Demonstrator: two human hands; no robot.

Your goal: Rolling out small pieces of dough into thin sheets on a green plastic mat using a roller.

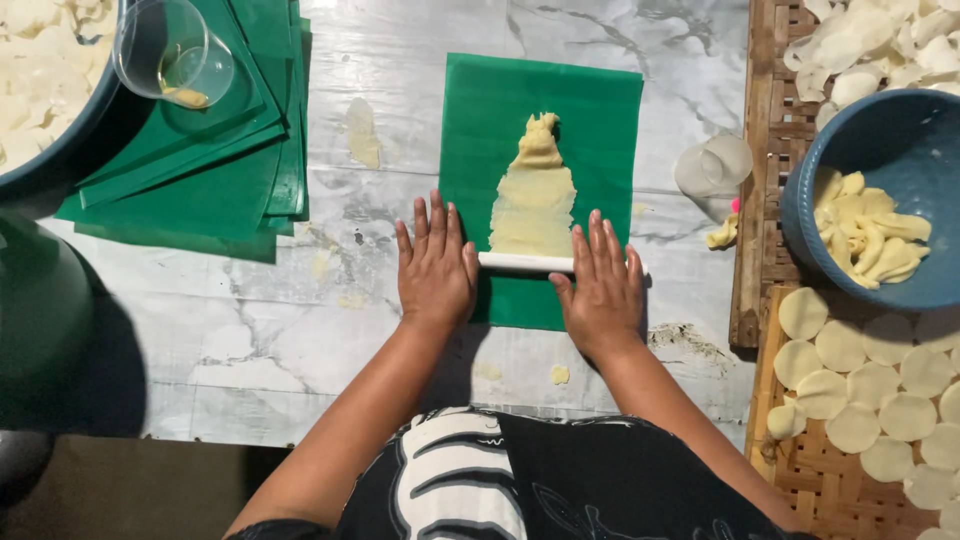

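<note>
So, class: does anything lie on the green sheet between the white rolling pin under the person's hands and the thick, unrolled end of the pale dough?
Nothing visible does. The white rolling pin sits at the near edge of the flattened pale dough, under the left hand and right hand. Only dough on the green sheet lies ahead.

White marbled table (250, 330) under bright light, woven bamboo tray (770, 180) at right, brown floor (130, 490) below

Blue bowl (905, 140), plastic cup (172, 50)
</note>
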